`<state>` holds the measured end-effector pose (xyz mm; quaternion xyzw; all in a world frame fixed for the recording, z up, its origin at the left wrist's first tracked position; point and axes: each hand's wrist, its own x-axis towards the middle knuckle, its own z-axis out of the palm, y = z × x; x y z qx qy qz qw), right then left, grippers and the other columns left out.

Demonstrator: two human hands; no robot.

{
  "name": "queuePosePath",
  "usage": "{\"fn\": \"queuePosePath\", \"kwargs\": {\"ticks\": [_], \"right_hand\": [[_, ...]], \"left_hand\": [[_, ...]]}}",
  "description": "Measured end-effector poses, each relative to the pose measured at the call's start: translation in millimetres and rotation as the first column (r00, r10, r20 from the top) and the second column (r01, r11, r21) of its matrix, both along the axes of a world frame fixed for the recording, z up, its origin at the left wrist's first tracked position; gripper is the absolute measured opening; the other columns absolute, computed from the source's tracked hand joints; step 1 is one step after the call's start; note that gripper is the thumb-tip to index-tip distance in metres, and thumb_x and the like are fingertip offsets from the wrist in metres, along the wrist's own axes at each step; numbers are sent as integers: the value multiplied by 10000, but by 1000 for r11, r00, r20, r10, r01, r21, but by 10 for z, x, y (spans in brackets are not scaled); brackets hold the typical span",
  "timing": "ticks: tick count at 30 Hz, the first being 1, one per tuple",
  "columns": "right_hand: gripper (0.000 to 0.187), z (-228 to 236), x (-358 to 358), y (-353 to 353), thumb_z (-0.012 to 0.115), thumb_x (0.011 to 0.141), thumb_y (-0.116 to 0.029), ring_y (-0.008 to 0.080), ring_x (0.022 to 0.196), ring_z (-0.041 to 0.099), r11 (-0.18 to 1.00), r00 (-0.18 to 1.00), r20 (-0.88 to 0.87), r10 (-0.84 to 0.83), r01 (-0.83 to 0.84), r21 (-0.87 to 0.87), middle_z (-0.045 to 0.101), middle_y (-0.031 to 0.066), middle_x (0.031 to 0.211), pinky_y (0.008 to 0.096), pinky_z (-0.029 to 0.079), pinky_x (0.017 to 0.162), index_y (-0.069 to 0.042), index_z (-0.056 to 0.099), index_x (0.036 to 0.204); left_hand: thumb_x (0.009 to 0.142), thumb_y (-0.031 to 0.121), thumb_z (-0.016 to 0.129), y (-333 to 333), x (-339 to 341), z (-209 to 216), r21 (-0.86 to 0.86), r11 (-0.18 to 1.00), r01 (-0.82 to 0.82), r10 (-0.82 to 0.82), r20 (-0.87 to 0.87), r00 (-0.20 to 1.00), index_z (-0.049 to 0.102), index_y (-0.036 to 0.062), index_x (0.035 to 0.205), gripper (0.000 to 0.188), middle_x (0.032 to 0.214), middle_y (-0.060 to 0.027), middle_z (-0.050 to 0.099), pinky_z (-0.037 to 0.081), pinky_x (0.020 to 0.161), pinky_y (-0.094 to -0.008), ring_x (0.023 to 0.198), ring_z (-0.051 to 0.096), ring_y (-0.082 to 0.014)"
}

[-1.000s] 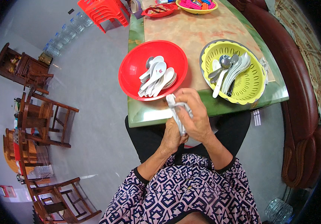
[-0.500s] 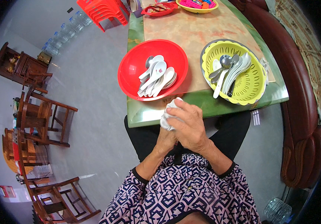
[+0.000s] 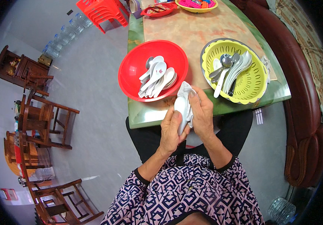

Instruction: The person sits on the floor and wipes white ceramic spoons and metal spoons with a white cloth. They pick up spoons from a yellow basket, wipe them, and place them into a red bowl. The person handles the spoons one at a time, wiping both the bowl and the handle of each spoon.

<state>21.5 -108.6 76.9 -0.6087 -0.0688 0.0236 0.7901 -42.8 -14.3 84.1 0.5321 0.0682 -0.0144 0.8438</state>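
Observation:
My left hand (image 3: 170, 132) is closed on a white spoon (image 3: 181, 108), just off the table's near edge. My right hand (image 3: 203, 114) pinches a white cloth (image 3: 186, 88), perhaps a paper towel, wrapped about the spoon's upper part and side. Ahead and to the left, a red basin (image 3: 131, 62) holds several white spoons (image 3: 157, 75) and a metal one. To the right stands a yellow slotted colander (image 3: 257, 84) set in a grey bowl, with white spoons (image 3: 238, 73) and metal spoons (image 3: 227, 62) leaning together in it. Part of the held spoon is hidden by cloth and fingers.
A green-edged marble-patterned table (image 3: 191, 30) bears everything. At its far end sit a red dish (image 3: 158, 14) and a yellow basket of colourful pieces (image 3: 197, 9). A brown leather sofa (image 3: 300, 112) lines the right; wooden chairs (image 3: 49, 120) stand at left.
My hands have opened out from a tight clasp and turned, so the white spoon now shows between them. The right hand has lifted the cloth up along the spoon. Basin and colander are unchanged.

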Motion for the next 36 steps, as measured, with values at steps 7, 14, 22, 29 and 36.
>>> {"fn": "queuePosePath", "kwargs": {"ticks": [7,14,22,29,36], "right_hand": [[366,-78,-155,100,498,897,-61,345,1119,520,937,844,534,-54,227,-264,496,218,1257,379,417,934,49,493,1246],[432,-151,-288,106,588,791,5,420,1228,436,879,714,698,55,297,-373,442,240,1331,456,365,1009,48,529,1217],[405,-238,-498,-39,642,733,31,422,1095,527,877,691,715,111,270,-397,502,262,1217,443,442,925,62,583,1133],[318,-154,-546,-260,647,659,65,271,794,580,896,693,690,206,150,-418,603,140,965,345,473,681,22,646,974],[363,198,-133,-170,580,718,85,302,890,585,888,798,591,-123,354,-293,567,174,1052,355,482,774,34,604,1077]], "left_hand": [[1004,372,344,6,136,-132,15,990,-139,138,71,988,448,87,1209,365,1019,-23,542,471,719,-240,872,540,-82],[1014,373,291,6,190,-166,-271,942,-196,210,25,977,413,86,1320,437,1250,-46,509,416,963,-311,1117,508,-163],[990,413,349,59,237,-181,-405,897,-176,187,-14,982,439,74,1294,465,1198,-93,576,488,864,-350,1017,575,-190],[984,429,351,118,231,-165,-531,847,-4,40,56,998,427,82,1316,485,1187,-127,579,512,801,-345,976,589,-197],[995,283,395,38,216,-102,-431,901,-45,96,99,990,417,63,1308,383,1257,-112,526,443,948,-356,1134,523,-195]]}}
